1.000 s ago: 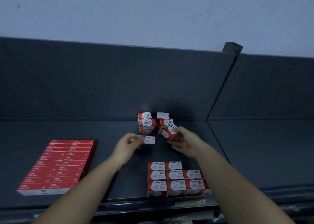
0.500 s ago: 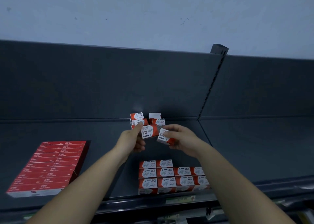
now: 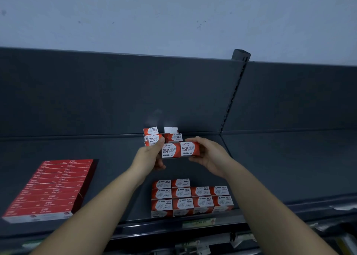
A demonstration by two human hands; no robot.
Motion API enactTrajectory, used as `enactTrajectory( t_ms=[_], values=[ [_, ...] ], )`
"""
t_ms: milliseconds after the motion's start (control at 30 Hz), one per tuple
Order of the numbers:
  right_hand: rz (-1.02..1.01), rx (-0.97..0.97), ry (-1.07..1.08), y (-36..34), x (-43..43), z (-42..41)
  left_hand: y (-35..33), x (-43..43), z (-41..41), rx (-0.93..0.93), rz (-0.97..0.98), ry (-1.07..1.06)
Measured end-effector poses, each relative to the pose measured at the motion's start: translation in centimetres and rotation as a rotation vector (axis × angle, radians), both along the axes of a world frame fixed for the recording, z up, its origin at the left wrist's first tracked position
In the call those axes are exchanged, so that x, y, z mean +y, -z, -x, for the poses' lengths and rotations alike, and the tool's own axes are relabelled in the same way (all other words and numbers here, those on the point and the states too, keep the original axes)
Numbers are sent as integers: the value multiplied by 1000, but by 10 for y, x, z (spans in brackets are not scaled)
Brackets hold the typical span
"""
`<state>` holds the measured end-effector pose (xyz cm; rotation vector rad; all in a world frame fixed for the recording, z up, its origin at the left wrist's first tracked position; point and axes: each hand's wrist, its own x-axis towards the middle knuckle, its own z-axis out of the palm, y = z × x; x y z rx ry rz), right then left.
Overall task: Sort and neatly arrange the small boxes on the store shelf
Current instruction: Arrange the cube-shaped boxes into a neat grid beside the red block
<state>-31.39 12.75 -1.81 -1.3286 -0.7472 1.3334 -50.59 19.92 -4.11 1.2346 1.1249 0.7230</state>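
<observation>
I hold two small red-and-white paper clip boxes side by side above the dark shelf [image 3: 108,177]. My left hand [image 3: 148,156] grips the left box [image 3: 170,150]. The right box [image 3: 190,148] is gripped by my right hand [image 3: 209,155], and the two boxes touch edge to edge with labels facing me. Behind them a loose pile of boxes [image 3: 154,136] sits against the shelf's back panel. Near the front edge, several boxes form neat rows [image 3: 191,196].
A flat block of long red boxes [image 3: 50,189] lies at the shelf's front left. A slotted upright post [image 3: 231,96] divides the back panel right of the pile. Price tags line the front rail [image 3: 197,223].
Both hands have lifted their boxes, turned the labels toward me and brought them together side by side. The view has shifted slightly.
</observation>
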Motion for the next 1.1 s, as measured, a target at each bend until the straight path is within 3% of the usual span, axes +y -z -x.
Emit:
enactTrajectory(
  t_ms=[700, 1100],
  values=[
    [-51, 35, -21, -4, -13, -7, -9, -11, -2, 2, -227, 105],
    [-64, -8, -89, 1, -22, -22, -5, -16, -2, -95, -148, 239]
  ],
)
